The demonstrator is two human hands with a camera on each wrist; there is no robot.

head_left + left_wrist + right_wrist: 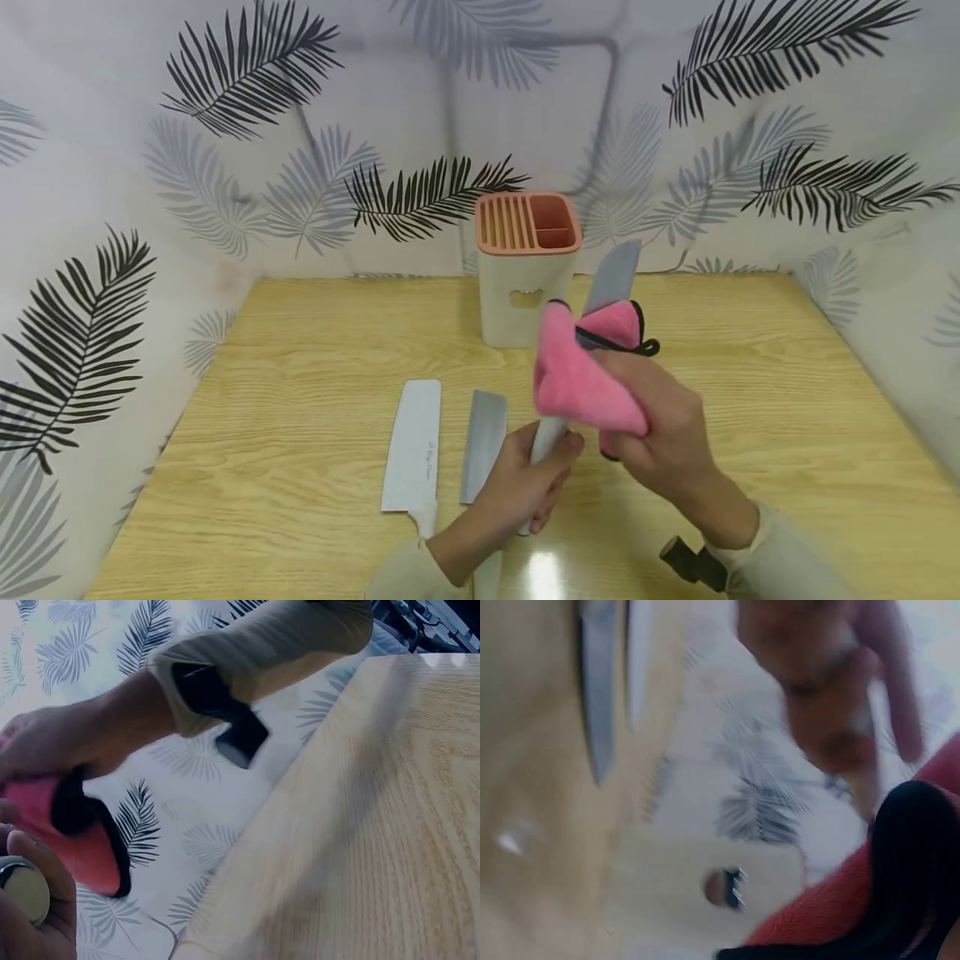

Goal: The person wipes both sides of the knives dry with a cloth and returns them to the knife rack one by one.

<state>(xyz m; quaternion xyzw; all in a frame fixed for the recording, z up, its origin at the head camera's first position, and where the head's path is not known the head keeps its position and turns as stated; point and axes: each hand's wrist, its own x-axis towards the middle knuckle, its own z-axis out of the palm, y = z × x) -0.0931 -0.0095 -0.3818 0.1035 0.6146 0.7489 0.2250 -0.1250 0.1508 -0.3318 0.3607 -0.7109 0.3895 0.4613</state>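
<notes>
My left hand [513,483] grips the pale handle [550,437] of a kitchen knife. The knife points up and away, and its blade [615,275] shows above a pink cloth [577,379] with black edging. In my right hand [667,425] the cloth is bunched around the lower blade, hiding that part. The left wrist view shows the round end of the handle [28,892] inside the left fingers. In the right wrist view the cloth [825,907] fills the lower right corner, and the left hand [817,690] is blurred.
A broad cleaver [414,450] lies on the wooden table [300,350], left of a second knife [486,442] partly covered by the left arm. Behind them stands a cream knife holder [517,283] with an orange slotted top. A leaf-patterned curtain [405,108] surrounds the table.
</notes>
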